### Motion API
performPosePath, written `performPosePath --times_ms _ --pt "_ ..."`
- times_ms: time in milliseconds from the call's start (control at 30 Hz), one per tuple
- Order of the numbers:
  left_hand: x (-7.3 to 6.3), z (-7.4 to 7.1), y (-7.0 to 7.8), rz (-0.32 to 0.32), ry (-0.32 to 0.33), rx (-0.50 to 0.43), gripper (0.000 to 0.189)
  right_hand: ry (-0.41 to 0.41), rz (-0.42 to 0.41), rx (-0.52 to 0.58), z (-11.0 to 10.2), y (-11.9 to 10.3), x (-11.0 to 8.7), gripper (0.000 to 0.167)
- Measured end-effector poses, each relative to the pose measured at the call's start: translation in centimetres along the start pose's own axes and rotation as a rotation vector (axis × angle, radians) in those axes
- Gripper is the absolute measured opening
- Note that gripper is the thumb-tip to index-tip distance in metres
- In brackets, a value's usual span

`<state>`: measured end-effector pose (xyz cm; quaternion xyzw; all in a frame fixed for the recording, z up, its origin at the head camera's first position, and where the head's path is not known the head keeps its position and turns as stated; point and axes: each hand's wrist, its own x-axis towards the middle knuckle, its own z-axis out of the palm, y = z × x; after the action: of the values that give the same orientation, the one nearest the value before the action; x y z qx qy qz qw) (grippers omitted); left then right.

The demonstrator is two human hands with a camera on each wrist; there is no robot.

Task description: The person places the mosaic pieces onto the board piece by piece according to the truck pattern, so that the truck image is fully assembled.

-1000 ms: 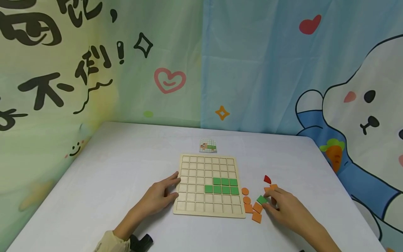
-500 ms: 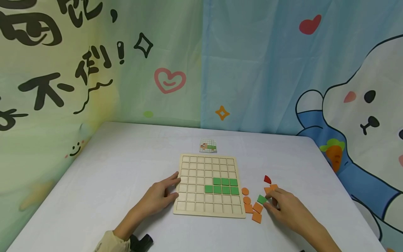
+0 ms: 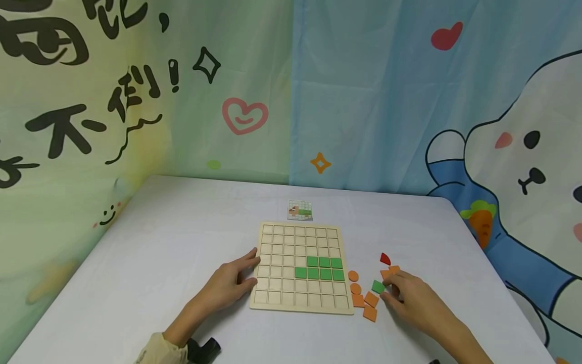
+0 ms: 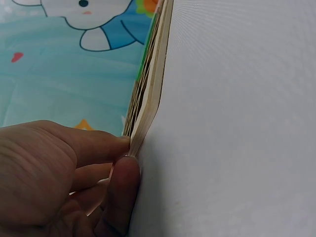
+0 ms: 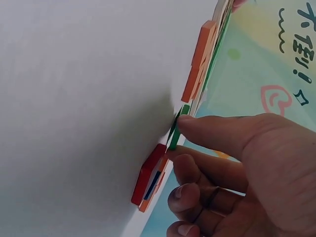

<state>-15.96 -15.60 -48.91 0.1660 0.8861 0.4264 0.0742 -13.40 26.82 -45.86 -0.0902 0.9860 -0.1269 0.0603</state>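
Note:
A pale wooden grid board point(image 3: 278, 306) lies on the white table, with two rows of green square tiles point(image 3: 312, 273) set in its right half. My left hand point(image 3: 229, 283) rests its thumb and fingertips against the board's left edge, and in the left wrist view the left hand's fingertips point(image 4: 123, 173) meet that edge. To the right of the board, my right hand point(image 3: 411, 298) pinches a loose green square tile point(image 3: 378, 287) between thumb and index finger. The right wrist view shows this green tile point(image 5: 178, 131) edge-on, tilted, with a shadow beside it.
Orange square tiles point(image 3: 370, 314) and orange round pieces point(image 3: 353, 276) lie between the board and my right hand. A red quarter-round piece point(image 3: 385, 259) sits beyond that hand, by more orange pieces. Behind the board is a small picture card point(image 3: 299, 210). A printed curtain point(image 3: 364, 101) hangs behind.
The green tile at my right fingertips has turned and shifted slightly. The right hand has barely moved with it; the left hand stays at the board's edge.

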Motion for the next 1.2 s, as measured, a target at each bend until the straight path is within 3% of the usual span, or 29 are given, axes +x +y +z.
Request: performPosePath --times_ms 367,633,1200 --pt "0.1 0.1 -0.1 -0.014 0.0 0.008 0.056 0.05 -0.02 0.017 -0.6 -1.4 0.8 0.032" --pt "0.1 0.1 -0.2 -0.02 0.003 0.008 0.056 0.111 -0.122 0.05 -0.5 -3.3 1.8 0.026" --pt "0.0 0.1 -0.3 -0.007 0.011 -0.009 0.055 0.141 -0.207 0.099 0.7 -5.9 3.7 0.025"
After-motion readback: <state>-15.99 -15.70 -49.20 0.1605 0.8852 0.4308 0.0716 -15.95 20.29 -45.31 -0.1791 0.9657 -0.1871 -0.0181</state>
